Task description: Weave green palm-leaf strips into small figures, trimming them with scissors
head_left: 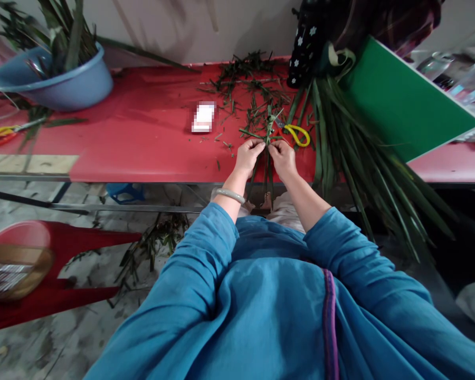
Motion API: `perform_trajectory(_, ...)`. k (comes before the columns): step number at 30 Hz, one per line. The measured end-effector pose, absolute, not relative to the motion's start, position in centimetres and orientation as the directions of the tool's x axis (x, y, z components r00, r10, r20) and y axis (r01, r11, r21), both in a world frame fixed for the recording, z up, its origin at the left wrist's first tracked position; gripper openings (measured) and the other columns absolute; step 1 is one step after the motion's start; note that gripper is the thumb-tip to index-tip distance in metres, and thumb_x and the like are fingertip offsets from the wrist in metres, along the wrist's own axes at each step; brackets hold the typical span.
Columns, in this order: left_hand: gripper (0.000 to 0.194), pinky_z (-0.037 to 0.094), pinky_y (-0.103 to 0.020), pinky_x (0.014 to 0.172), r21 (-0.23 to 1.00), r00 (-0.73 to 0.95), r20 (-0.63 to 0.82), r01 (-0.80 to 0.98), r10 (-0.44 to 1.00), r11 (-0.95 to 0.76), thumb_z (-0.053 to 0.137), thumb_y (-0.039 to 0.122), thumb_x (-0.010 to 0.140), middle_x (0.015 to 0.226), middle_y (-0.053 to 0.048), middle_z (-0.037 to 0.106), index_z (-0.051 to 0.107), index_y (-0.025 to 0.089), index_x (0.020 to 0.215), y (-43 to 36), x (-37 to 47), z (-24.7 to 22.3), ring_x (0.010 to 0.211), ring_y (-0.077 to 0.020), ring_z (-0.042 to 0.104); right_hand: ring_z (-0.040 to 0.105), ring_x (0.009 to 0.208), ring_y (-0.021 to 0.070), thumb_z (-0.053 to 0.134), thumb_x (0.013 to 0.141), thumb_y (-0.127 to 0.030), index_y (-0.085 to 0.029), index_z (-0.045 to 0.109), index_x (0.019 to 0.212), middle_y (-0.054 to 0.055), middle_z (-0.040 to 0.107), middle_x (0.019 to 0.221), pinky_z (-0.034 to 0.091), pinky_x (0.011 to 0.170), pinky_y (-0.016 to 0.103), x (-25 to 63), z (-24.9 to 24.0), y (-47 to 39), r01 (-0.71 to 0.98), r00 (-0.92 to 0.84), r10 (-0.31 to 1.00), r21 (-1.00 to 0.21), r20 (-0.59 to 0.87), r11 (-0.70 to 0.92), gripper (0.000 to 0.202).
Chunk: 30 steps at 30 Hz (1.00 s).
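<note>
Between both hands is a small piece woven from green leaf strips [269,126], its loose ends hanging over the table's front edge. My left hand [250,154], below a pale bangle [230,196], pinches the weaving from the left. From the other side my right hand [282,157] pinches it, thumb and fingers pressed together. Just beyond the right hand lie yellow-handled scissors [300,135], partly covered. Cut leaf scraps [257,112] are scattered behind the weaving. A bundle of long green leaves [336,132] rests to the right and droops over the edge.
A blue basin [77,84] with leaves stands at the back left, near other scissors [3,134]. A blurred white rectangle [203,117] lies on the red tabletop [150,142]. A green board [404,100] leans at right. A red stool [75,240] is on the floor.
</note>
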<state>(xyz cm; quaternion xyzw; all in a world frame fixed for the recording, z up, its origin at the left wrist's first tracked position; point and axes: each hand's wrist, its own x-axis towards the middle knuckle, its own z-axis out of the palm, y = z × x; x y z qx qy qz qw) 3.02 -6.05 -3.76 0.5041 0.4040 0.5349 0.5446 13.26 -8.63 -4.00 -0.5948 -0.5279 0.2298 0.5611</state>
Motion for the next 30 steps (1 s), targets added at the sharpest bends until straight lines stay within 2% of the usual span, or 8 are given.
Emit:
perform_trajectory(7, 0.002, 0.042, -0.023, 0.071, 0.973, 0.140, 0.094, -0.222, 0.986, -0.062, 0.058, 0.016, 0.065, 0.066, 0.001, 0.060, 0.058, 0.014, 0.067, -6.11, 2.95, -3.63, 0.066, -0.0083, 0.053, 0.044, 0.057, 0.0090, 0.049, 0.073, -0.021, -0.016, 0.053, 0.067, -0.004, 0.048, 0.058, 0.036, 0.058, 0.024, 13.32, -4.28, -8.46, 0.339, 0.333, 0.896, -0.924, 0.295, 0.178, 0.009)
perform_trajectory(19, 0.010, 0.042, -0.030, 0.084, 0.978, 0.187, 0.068, -0.208, 0.980, -0.028, 0.059, 0.018, 0.067, 0.076, -0.002, 0.066, 0.062, 0.014, 0.075, -5.92, 3.08, -3.79, 0.081, -0.0134, 0.058, 0.046, 0.061, 0.0090, 0.048, 0.074, -0.023, -0.017, 0.049, 0.066, -0.003, 0.049, 0.061, 0.038, 0.061, 0.023, 13.42, -4.43, -8.46, 0.382, 0.334, 0.871, -0.896, 0.361, 0.226, 0.010)
perform_trajectory(30, 0.006, 0.043, -0.030, 0.078, 0.968, 0.224, 0.048, -0.253, 0.973, 0.011, 0.059, 0.019, 0.066, 0.070, -0.002, 0.063, 0.060, 0.014, 0.069, -5.78, 2.96, -4.17, 0.073, -0.0129, 0.058, 0.044, 0.061, 0.0102, 0.048, 0.074, -0.021, -0.017, 0.051, 0.067, -0.003, 0.049, 0.061, 0.036, 0.062, 0.025, 13.43, -4.39, -8.52, 0.402, 0.329, 0.877, -0.892, 0.351, 0.206, 0.009)
